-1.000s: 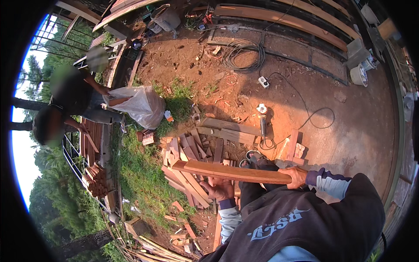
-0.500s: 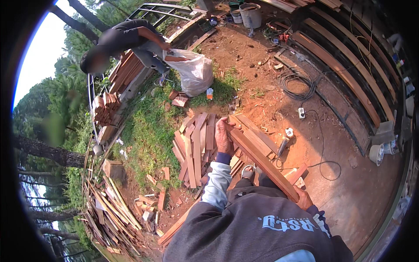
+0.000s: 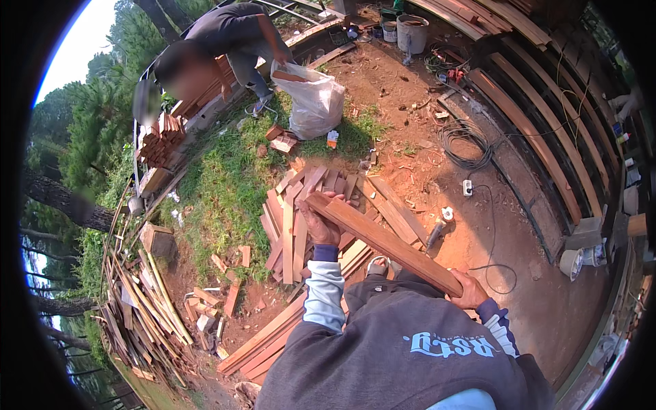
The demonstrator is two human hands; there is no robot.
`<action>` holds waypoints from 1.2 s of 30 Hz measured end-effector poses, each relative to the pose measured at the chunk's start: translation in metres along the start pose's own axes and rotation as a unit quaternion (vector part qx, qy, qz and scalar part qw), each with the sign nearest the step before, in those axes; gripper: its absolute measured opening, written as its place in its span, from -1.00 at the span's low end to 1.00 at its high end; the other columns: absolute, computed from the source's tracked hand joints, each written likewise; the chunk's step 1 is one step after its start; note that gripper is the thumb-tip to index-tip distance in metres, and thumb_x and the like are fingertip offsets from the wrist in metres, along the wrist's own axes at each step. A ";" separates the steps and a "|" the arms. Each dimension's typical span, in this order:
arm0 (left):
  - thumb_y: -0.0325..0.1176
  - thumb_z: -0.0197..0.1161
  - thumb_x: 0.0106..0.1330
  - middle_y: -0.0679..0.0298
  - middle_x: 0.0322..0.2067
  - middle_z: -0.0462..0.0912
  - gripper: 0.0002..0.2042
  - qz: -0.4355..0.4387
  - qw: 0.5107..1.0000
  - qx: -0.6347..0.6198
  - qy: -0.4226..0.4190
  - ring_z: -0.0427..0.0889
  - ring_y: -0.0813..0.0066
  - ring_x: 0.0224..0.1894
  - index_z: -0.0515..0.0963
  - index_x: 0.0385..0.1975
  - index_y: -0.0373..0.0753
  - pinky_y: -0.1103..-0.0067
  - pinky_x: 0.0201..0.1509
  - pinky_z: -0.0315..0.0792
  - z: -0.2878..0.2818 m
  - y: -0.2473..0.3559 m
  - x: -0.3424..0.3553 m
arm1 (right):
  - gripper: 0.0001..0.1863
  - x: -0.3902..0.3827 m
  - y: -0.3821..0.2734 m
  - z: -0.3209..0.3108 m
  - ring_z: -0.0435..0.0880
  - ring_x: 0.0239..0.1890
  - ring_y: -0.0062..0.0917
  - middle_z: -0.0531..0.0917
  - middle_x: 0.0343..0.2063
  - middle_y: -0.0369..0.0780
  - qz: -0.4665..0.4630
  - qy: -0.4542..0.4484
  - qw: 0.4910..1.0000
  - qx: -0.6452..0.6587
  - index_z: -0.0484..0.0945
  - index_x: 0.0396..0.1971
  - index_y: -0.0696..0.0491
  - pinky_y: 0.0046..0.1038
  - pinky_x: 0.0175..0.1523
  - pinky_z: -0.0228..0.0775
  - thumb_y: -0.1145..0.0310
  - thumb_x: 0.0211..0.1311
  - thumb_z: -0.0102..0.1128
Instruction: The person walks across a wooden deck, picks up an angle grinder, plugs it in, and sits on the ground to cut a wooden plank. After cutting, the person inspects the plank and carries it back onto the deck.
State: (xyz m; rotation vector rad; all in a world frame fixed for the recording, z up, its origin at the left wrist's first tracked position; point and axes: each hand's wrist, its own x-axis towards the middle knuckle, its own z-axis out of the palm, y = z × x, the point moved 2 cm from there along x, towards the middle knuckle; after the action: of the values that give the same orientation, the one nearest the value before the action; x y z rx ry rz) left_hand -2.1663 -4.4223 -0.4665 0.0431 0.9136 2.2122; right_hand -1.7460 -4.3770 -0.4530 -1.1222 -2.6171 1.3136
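A long reddish-brown wooden plank (image 3: 389, 240) lies slantwise across my front, held off the ground at both ends. Its far-left end rests in my left hand (image 3: 321, 224), whose fingers wrap it from beneath, partly hidden by the wood. At the near-right end my right hand (image 3: 469, 291) grips the plank. Below and beyond my left hand spreads a heap of short cut boards (image 3: 295, 229). An angle grinder (image 3: 439, 227) lies on the dirt to the right of the plank, its cord trailing off.
At the far left a person (image 3: 219, 41) bends over a white sack (image 3: 314, 102). Scrap sticks (image 3: 147, 307) are piled at the left, longer planks (image 3: 266, 345) near my left elbow. Long boards (image 3: 526, 130) lie on a rack at right. A coiled cable (image 3: 466, 143) and power socket (image 3: 467, 188) lie on the ground.
The plank's left end has swung left and lower, and the board has rolled to show a broader face. Both hands still hold it. The other person's free arm now reaches down beside the sack.
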 end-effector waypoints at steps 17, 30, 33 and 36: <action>0.37 -0.07 0.29 0.04 -0.22 0.61 -0.31 -0.102 0.983 -0.108 -0.104 0.58 0.01 -0.09 0.40 0.10 -0.15 0.00 0.10 0.44 -0.003 0.010 0.027 | -0.09 -0.008 -0.030 0.021 0.50 0.12 -0.07 0.52 0.03 0.07 0.102 0.037 0.993 -0.054 0.33 0.13 0.21 -0.22 0.19 0.37 0.21 -0.28 0.60; 0.15 -0.23 0.25 -0.01 -0.14 0.59 -0.45 -0.191 0.981 -0.013 -0.018 0.59 -0.11 -0.12 0.48 -0.05 -0.16 -0.03 -0.01 0.48 0.015 -0.030 0.067 | 0.08 -0.012 -0.016 0.040 0.55 0.09 -0.08 0.55 0.02 0.10 0.068 0.144 0.987 -0.022 0.39 0.11 0.31 -0.23 0.20 0.40 -0.11 -0.38 0.63; 0.17 -0.25 0.28 -0.02 -0.19 0.59 -0.44 -0.228 0.972 -0.033 -0.037 0.61 -0.06 -0.15 0.47 -0.06 -0.15 -0.03 -0.03 0.49 0.012 -0.035 0.070 | 0.08 -0.010 -0.014 0.053 0.54 0.12 -0.09 0.53 0.07 0.10 0.077 0.146 0.986 0.012 0.40 0.12 0.32 -0.25 0.22 0.39 -0.10 -0.38 0.63; 0.21 -0.25 0.29 0.00 -0.24 0.61 -0.42 -0.237 0.971 0.019 0.002 0.63 -0.02 -0.23 0.46 -0.05 -0.16 -0.02 -0.05 0.50 0.008 -0.046 0.066 | 0.04 -0.003 -0.022 0.063 0.56 0.10 -0.12 0.55 0.05 0.11 0.081 0.125 0.987 0.056 0.40 0.10 0.35 -0.29 0.21 0.40 -0.03 -0.37 0.65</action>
State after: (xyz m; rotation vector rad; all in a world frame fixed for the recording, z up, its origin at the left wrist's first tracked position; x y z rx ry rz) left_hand -2.1839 -4.3534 -0.5050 -0.1490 0.8648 1.7504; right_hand -1.7761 -4.4313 -0.4783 -1.4030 -2.2886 1.2335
